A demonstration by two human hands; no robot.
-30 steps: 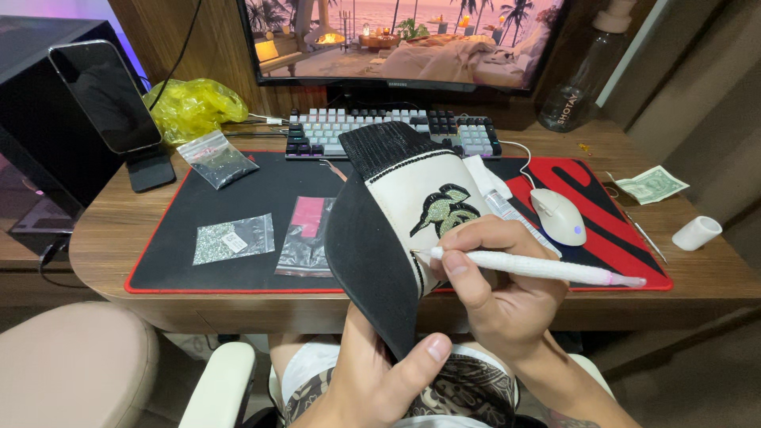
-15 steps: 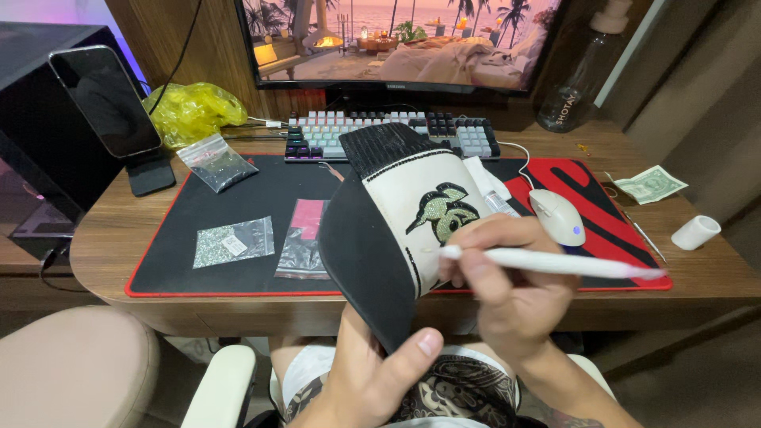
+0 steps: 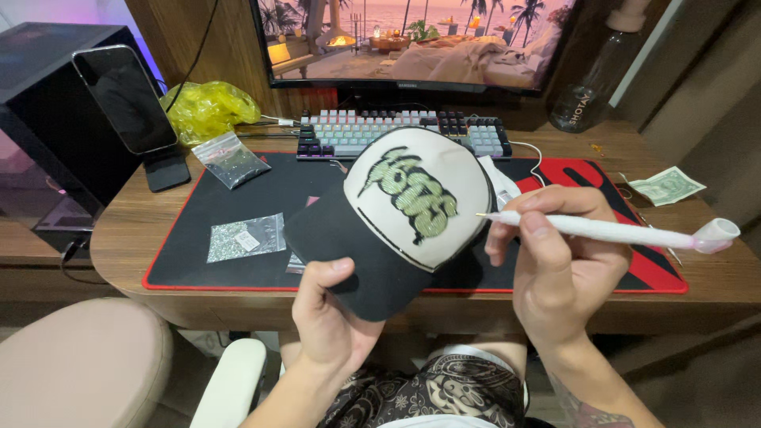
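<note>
Left hand [image 3: 329, 317] palm-up, gripping the black brim of a cream-fronted cap with green lettering [image 3: 404, 214], right hand [image 3: 555, 261] just beside it, fingers closed around a slim white pen-like tool [image 3: 602, 230], tip near the cap's front.

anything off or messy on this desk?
Nothing spilled or damaged. Only oddities: a loose banknote lies near the desk's right edge, and a crumpled yellow bag sits behind the keyboard. Left hand holds the cap; right hand holds a pen tool.
</note>
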